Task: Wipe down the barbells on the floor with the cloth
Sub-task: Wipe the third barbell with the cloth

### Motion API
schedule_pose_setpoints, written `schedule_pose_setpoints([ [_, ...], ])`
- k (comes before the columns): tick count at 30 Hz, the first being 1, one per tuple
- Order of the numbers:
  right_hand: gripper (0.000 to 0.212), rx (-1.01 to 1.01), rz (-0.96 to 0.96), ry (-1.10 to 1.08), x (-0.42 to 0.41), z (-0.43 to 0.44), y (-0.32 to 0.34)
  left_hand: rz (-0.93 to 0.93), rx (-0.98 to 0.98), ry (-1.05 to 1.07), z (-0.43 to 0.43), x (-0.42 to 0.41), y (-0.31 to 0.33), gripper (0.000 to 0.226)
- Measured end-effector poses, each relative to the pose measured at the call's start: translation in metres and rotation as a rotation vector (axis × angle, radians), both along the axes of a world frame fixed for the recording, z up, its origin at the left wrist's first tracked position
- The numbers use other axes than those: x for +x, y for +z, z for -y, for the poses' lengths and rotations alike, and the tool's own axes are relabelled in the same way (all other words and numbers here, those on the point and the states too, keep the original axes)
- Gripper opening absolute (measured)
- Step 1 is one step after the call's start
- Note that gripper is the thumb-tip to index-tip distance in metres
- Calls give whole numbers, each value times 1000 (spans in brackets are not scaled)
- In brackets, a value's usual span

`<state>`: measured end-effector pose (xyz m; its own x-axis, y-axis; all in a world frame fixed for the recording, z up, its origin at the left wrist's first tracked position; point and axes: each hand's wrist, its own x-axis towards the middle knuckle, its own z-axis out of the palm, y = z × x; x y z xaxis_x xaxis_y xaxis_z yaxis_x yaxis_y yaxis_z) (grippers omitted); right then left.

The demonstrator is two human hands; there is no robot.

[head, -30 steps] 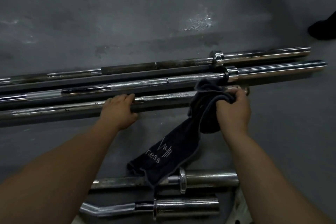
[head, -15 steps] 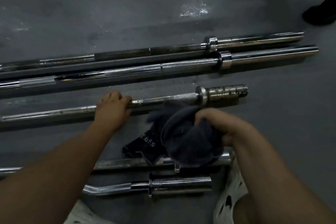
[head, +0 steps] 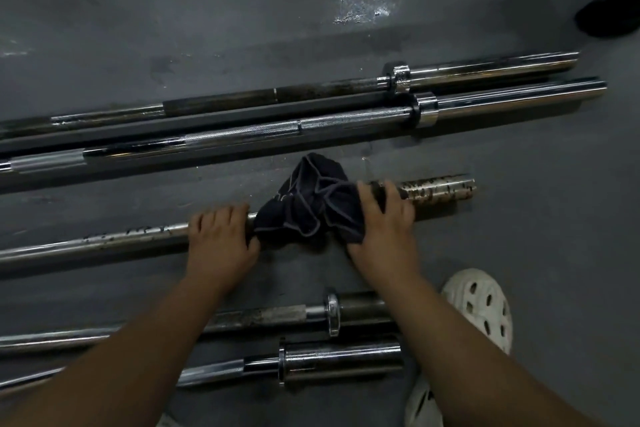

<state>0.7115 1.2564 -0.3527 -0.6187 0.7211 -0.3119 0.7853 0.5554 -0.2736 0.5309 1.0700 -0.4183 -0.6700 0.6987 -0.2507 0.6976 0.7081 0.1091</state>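
Left hand [head: 220, 239] gripping rusty bar [head: 104, 243] lying mid-floor, fingers together, curling over shaft. Right hand [head: 381, 222] clamping cloth [head: 311, 208] round bar, fingers spreading. Bar likely heavy, stiff (may roll); cloth soft, bunching.

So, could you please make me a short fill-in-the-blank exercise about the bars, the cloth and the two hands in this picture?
1. The dark cloth lies bunched on the spotted bar, the ____ of five bars counted from the far side.
2. The left hand has its grip on this bar just to the ____ of the cloth.
3. The right hand holds the ____ against the bar.
4. The perforated shoe beside the right arm is ____ in colour.

Missing words: third; left; cloth; white.
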Motion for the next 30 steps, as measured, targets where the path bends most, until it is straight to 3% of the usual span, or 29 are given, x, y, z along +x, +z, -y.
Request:
schedule_pose_setpoints([
  [2,93,27,54,54,-1,4,-17,0,-5,-5,0,0,-4,60],
  [7,77,-40,-27,-16,-51,20,-26,56,-64,-17,-4,-10,-4,65],
  [12,68,-95,-80,310,-69,19,-21,274,-234,-43,-33,-55,12,63],
  [14,63,-12,-87,157,-52,-12,-20,285,-258,-44,-34,-59,16,60],
  [16,65,60,-102,-56,-35,-18,-25,149,-196,-44,-26,-43,12,59],
  [20,83,-164,-20,58,-49,49,-31,90,-181,-40,-14,-11,9,66],
  [22,74,-287,-52,131,-49,49,-29,118,-269,-110,-6,-9,12,71],
  [24,61,-267,-90,123,-37,23,-22,176,-293,-155,1,-11,16,77],
  [27,51,-95,-103,-156,-15,-6,-21,224,-279,-169,6,-6,22,89],
  [30,81,-144,-39,-226,-23,19,-17,192,-286,-118,8,8,22,104],
])
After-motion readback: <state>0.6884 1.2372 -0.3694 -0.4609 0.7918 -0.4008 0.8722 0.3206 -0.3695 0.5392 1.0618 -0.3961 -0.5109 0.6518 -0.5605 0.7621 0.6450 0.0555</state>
